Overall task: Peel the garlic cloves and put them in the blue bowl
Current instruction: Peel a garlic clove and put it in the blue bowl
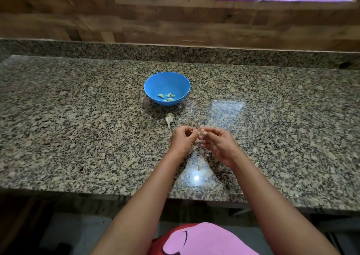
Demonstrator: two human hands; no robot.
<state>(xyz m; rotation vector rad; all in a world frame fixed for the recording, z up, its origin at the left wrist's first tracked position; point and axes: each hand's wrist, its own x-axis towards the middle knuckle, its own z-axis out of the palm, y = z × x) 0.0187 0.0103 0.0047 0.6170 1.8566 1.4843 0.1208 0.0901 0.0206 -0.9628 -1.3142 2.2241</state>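
From the head view, both hands meet over the speckled stone bench [78,118], just nearer the person than the blue bowl [153,79]. The left hand [183,139] and the right hand [217,142] each have fingers curled in a pinching grip on one small garlic clove [202,132] held between them, its skin seemingly part-way off. The clove is too small to tell its long axis for sure. The bowl, already holding several peeled cloves [168,97], lies straight ahead and slightly left of the hands, so the left hand is the nearer one for the drop. An unpeeled piece of garlic [169,119] lies on the bench between bowl and hands, pointed end toward the person. Scraps of skin [198,166] lie on the bench below the hands.
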